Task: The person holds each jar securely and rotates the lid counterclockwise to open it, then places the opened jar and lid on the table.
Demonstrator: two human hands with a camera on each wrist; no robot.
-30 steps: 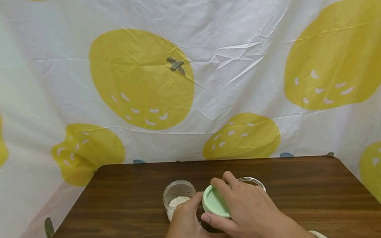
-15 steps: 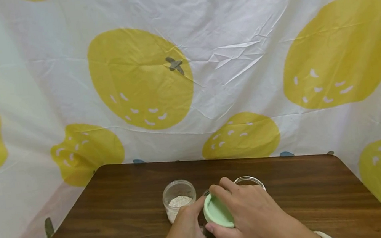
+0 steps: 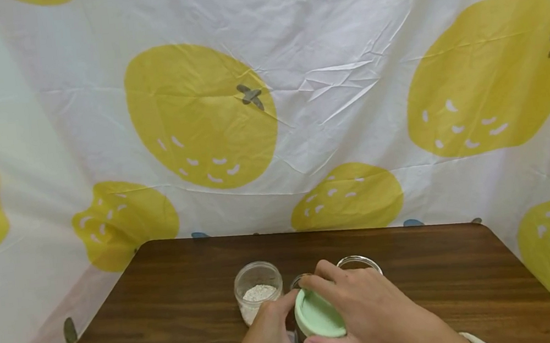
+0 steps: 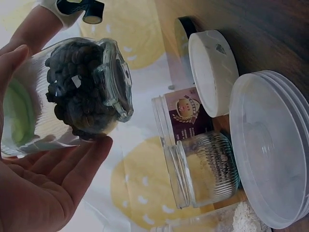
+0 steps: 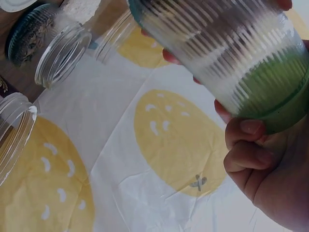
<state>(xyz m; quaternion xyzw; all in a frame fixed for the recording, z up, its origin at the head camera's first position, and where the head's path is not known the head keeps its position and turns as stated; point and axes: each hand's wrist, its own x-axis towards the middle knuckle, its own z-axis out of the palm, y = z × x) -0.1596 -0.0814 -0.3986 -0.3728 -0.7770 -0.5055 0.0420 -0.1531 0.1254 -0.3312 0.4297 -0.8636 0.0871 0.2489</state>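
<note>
My left hand [image 3: 266, 338] grips a ribbed glass jar [image 4: 38, 96] around its side. Dark, wrinkled pieces [image 4: 79, 72], raisins or beans, lie heaped at the jar's base end. At the opposite end sits a pale green lid [image 3: 321, 316], tilted in the head view. The right hand [image 3: 370, 308] holds that lid by its rim, thumb on the near side and fingers over the far side. In the right wrist view the curled fingers [image 5: 246, 150] lie against the green end. Whether the lid is seated tightly cannot be seen.
A clear jar of pale flakes [image 3: 259, 294] stands left of the hands. Another glass jar [image 3: 358, 262] stands behind the right hand. The left wrist view also shows a plastic tub [image 4: 268, 150], a white lid [image 4: 212, 72], a purple-labelled jar [image 4: 188, 113] and a ribbed jar [image 4: 212, 169].
Both hands keep their hold. The green lid and right hand have shifted slightly down and nearer, with the lid at a changed tilt. Another jar rim now shows behind them.
</note>
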